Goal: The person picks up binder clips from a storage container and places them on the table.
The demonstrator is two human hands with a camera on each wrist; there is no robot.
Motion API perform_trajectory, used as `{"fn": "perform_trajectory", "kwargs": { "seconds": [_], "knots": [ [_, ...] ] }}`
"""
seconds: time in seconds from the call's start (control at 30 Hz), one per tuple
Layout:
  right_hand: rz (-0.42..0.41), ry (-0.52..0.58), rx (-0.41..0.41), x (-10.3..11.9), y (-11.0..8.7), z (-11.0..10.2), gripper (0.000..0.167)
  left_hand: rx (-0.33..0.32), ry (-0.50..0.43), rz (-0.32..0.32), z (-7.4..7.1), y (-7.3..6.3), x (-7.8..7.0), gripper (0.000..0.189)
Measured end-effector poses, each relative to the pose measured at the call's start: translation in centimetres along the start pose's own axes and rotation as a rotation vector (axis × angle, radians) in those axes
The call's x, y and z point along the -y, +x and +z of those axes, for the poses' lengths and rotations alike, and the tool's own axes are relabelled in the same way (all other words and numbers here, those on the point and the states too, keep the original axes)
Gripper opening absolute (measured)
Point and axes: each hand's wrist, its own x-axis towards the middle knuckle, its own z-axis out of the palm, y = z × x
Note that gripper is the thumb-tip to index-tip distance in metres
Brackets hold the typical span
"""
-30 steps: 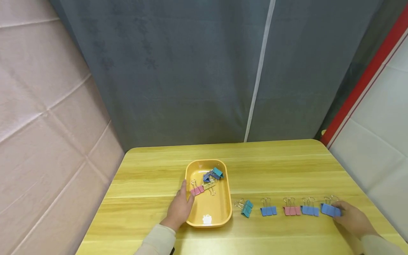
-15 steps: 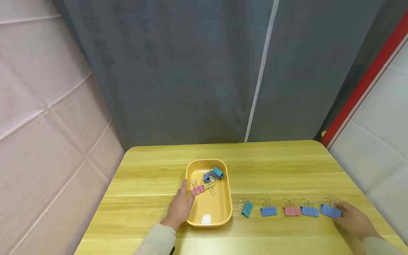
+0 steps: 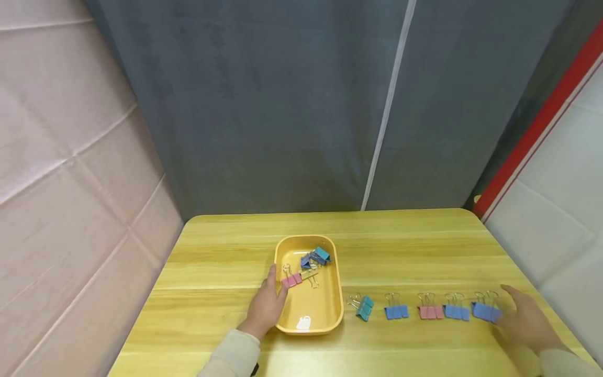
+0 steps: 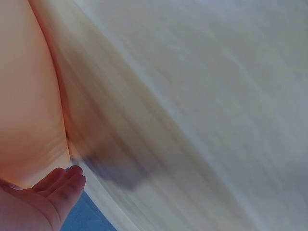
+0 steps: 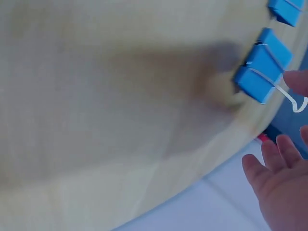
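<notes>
My left hand (image 3: 265, 306) holds the left side of a yellow tray (image 3: 320, 325), thumb over the rim and fingers along the outer wall. In the left wrist view the fingers (image 4: 65, 190) lie beside that orange-looking wall (image 4: 29, 96). My right hand (image 3: 525, 319) is at the right end of a row of binder clips, fingers spread and nothing held. Just left of it stands a blue binder clip (image 3: 487, 312), handles up. The right wrist view shows this clip (image 5: 264, 65) close to the thumb (image 5: 297, 82), with the other fingers apart from it.
Leftward along the row are another blue clip (image 3: 456, 312), a pink clip (image 3: 431, 312), a further blue clip (image 3: 396, 312) and a tilted teal clip (image 3: 365, 308). Inside the tray lie a pink clip (image 3: 292, 280), a yellow clip (image 3: 308, 274) and several blue and teal ones. A dark curtain (image 3: 273, 131) hangs behind the table.
My right hand has let go of the rightmost blue clip; its fingers have parted and drawn slightly away to the right. The left hand and tray have stayed in place.
</notes>
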Motion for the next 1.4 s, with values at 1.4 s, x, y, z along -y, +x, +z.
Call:
{"fn": "perform_trajectory", "kwargs": {
  "seconds": [1.4],
  "knots": [
    [-0.489, -0.159, -0.063, 22.0, 5.4, 4.8, 0.079, -0.001, -0.015, -0.005, 0.2, 0.2, -0.1, 0.064]
  ]
}}
